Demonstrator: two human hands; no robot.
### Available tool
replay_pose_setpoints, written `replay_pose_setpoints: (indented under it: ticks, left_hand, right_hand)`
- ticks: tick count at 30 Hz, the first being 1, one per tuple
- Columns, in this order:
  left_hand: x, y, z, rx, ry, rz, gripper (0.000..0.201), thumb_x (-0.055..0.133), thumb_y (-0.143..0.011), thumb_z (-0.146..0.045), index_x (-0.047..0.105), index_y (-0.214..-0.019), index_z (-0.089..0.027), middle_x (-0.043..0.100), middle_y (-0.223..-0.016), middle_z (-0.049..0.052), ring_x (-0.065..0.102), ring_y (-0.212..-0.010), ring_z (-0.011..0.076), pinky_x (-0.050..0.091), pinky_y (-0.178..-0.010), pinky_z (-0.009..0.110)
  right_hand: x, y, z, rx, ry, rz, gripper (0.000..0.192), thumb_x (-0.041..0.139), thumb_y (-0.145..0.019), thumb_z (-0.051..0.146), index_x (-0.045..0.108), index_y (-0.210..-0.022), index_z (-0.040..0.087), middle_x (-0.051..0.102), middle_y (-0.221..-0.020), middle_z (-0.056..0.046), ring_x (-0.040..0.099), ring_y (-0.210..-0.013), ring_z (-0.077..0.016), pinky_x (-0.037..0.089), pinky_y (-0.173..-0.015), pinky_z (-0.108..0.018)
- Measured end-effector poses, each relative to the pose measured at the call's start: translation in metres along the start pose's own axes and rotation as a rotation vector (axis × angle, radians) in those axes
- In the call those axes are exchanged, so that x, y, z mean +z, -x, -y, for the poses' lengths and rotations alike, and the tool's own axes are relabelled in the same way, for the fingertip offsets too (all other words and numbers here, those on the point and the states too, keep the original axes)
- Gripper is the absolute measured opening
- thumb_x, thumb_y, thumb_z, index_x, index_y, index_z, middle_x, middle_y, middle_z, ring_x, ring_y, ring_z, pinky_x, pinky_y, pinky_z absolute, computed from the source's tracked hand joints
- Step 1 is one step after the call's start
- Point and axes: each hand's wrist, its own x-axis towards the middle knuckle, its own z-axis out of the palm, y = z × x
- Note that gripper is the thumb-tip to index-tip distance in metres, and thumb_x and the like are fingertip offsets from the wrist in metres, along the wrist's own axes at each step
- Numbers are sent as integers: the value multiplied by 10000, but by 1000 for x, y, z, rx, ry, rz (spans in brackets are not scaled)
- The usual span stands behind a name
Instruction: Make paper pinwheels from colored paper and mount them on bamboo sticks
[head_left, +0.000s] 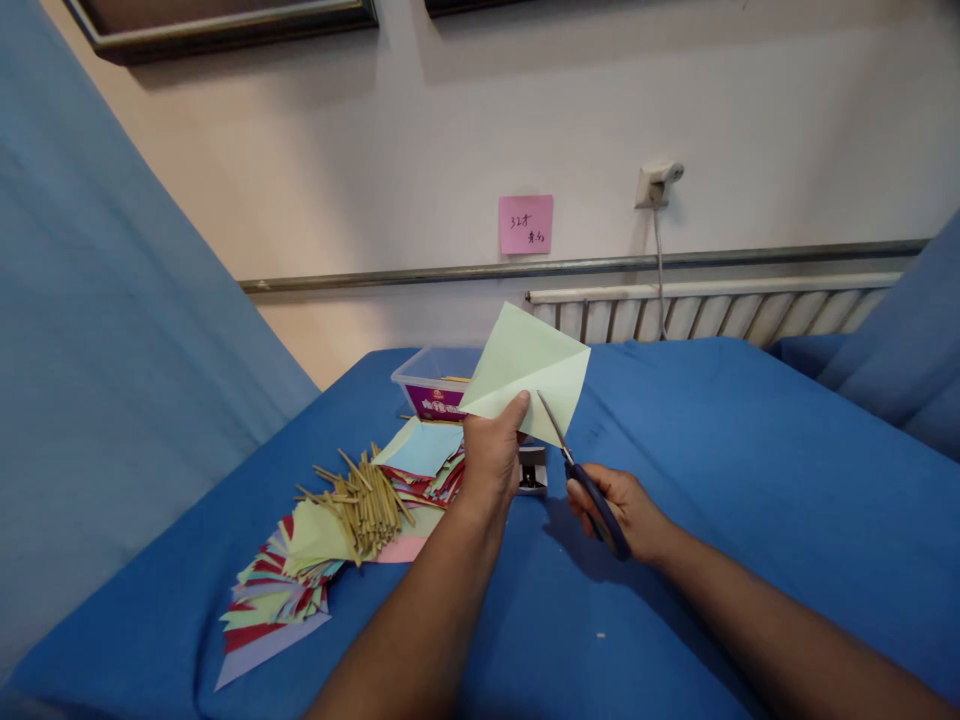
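Observation:
A square sheet of pale green paper (525,350), with a diagonal crease across it, is pinched by my left hand (491,445), thumb on top. My right hand (622,510) grips a pair of scissors (600,510) with dark blue handles. Their metal blades reach up to the lower edge of the paper, one blade lying over its face. Whether the paper is cut there I cannot tell. Under my left hand, a small grey and white box-like object (533,470) is partly hidden.
On the blue-covered table (712,450), a pile of thin tan sticks (367,505) lies left of my hands. Around it are fanned coloured papers (277,590) and a light blue sheet (424,448). A clear plastic tub (435,370) stands behind. A pink note (525,224) is on the wall.

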Motion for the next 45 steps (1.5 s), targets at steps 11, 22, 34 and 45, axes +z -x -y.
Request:
replay_pose_setpoints:
  ticks: [11, 22, 34, 45]
  left_hand:
    - [-2, -2, 1, -4, -11, -7, 493, 816, -577, -158, 687, -1052, -142, 719, -1071, 106, 676, -988, 242, 496, -941, 388]
    - [0, 0, -3, -31, 23, -39, 484, 797, -600, -122, 676, -1068, -156, 723, -1061, 104, 690, -956, 246, 535, -889, 392]
    - [-6, -15, -20, 104, 65, -154, 450, 743, -657, -71, 661, -1093, -146, 717, -1082, 103, 685, -970, 221, 546, -882, 346]
    - [-9, -12, -14, -82, -49, 36, 455, 777, -616, -116, 676, -1060, -132, 719, -1054, 123, 694, -917, 252, 540, -884, 409]
  right_hand:
    - [-1, 0, 0, 4, -17, -2, 393, 566, -836, 558, 512, -727, 184, 523, -605, 26, 496, -486, -94, 395, -472, -226]
    - [1, 2, 0, 38, 15, -10, 381, 565, -846, 547, 536, -738, 182, 542, -597, 20, 510, -507, -105, 396, -479, -222]
    - [-12, 1, -1, 13, -25, 79, 395, 595, -819, 553, 551, -730, 171, 567, -607, 19, 507, -482, -92, 377, -472, -220]
    - [-41, -16, 19, -57, -418, -555, 442, 756, -669, 557, 613, -806, 162, 687, -842, -81, 578, -581, -123, 459, -513, -257]
